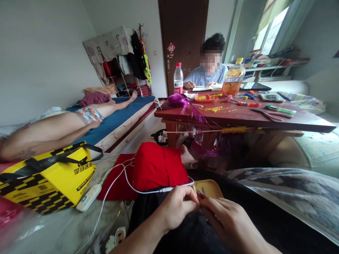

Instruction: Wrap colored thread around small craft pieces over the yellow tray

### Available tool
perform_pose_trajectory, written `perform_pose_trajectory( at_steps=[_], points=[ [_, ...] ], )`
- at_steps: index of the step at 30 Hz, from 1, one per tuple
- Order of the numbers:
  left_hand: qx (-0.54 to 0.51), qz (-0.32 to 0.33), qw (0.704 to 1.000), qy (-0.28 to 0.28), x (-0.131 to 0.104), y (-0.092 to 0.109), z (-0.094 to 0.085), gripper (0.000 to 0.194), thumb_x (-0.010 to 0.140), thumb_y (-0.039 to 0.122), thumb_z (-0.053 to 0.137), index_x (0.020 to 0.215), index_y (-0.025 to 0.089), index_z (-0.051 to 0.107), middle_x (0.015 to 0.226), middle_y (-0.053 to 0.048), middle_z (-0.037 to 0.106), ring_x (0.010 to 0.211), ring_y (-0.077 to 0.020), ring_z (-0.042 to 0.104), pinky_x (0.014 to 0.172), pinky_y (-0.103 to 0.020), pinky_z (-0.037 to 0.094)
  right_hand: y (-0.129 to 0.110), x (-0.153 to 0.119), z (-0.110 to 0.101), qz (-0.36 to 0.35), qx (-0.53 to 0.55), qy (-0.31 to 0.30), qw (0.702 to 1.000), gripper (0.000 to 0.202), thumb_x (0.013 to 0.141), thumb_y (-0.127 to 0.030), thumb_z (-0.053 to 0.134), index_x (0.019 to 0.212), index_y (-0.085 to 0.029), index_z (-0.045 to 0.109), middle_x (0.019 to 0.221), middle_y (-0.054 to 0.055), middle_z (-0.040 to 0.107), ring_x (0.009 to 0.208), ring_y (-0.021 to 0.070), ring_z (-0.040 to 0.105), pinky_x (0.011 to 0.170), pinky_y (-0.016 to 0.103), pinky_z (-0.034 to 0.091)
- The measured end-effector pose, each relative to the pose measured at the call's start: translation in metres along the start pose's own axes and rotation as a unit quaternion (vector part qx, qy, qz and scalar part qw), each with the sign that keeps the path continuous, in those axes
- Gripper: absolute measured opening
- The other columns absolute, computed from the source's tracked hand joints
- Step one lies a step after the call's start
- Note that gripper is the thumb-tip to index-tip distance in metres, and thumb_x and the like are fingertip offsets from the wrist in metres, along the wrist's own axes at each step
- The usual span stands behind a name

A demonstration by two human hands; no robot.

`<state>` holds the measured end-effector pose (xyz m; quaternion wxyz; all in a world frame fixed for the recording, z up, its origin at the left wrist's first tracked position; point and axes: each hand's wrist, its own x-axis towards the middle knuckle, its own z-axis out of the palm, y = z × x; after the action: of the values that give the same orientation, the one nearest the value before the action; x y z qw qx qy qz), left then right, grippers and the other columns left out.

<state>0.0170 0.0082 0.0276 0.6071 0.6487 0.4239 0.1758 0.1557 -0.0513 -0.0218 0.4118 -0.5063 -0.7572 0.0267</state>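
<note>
Above my lap, my left hand and my right hand meet with their fingertips pinched close together. Something small with a reddish part shows between the fingers, too small and too covered to name. Just beyond the fingertips lies a shallow yellow tray, with a thin, greyish item partly visible in it behind my right fingers. A white cable passes by my left hand, its thicker plug end near my wrist. Red cloth covers a leg in front of my left hand.
A dark red table ahead bears a water bottle, a drink bottle, purple strands, pliers and yellow bits. A person sits behind it. Another lies on the bed. A yellow bag stands left.
</note>
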Motion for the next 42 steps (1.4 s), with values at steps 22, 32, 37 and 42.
perform_pose_trajectory(
  at_steps=[22,32,37,42],
  points=[
    [0.034,0.109,0.988,0.107,0.002,-0.008,0.003,0.008,0.069,0.020,0.058,0.062,0.016,0.059,0.066,0.000,0.056,0.067,-0.0138,0.048,0.070,-0.025,0.033,0.001,0.001,-0.004,0.132,0.092,-0.077,0.984,0.020,0.087,-0.023,0.041,0.072,-0.021,0.055,0.059,-0.001,0.062,0.047,0.0118,0.058,0.047,0.019,0.041],
    [-0.217,0.009,0.973,0.073,-0.003,-0.005,0.009,0.008,0.058,0.017,0.062,0.055,0.015,0.055,0.063,0.001,0.053,0.065,-0.0121,0.047,0.066,-0.023,0.034,0.000,0.003,-0.001,0.007,-0.034,0.066,0.997,0.021,0.088,-0.017,0.041,0.077,-0.017,0.058,0.059,0.002,0.063,0.049,0.0116,0.058,0.051,0.020,0.044],
    [-0.242,-0.031,0.969,0.024,-0.001,-0.005,0.003,0.007,0.052,0.014,0.066,0.056,0.013,0.060,0.062,0.001,0.057,0.064,-0.0110,0.048,0.066,-0.022,0.035,-0.004,0.004,-0.005,0.005,0.001,0.045,0.999,0.018,0.088,-0.014,0.042,0.079,-0.017,0.057,0.061,0.001,0.063,0.052,0.0110,0.059,0.054,0.020,0.044],
    [-0.208,-0.074,0.975,-0.034,0.001,-0.003,-0.005,0.008,0.049,0.012,0.067,0.056,0.012,0.063,0.057,0.002,0.058,0.058,-0.0093,0.048,0.064,-0.022,0.035,-0.002,0.007,-0.009,-0.062,0.003,0.051,0.997,0.024,0.088,-0.011,0.040,0.069,-0.018,0.055,0.052,0.000,0.057,0.044,0.0098,0.052,0.050,0.020,0.041]
  ],
)
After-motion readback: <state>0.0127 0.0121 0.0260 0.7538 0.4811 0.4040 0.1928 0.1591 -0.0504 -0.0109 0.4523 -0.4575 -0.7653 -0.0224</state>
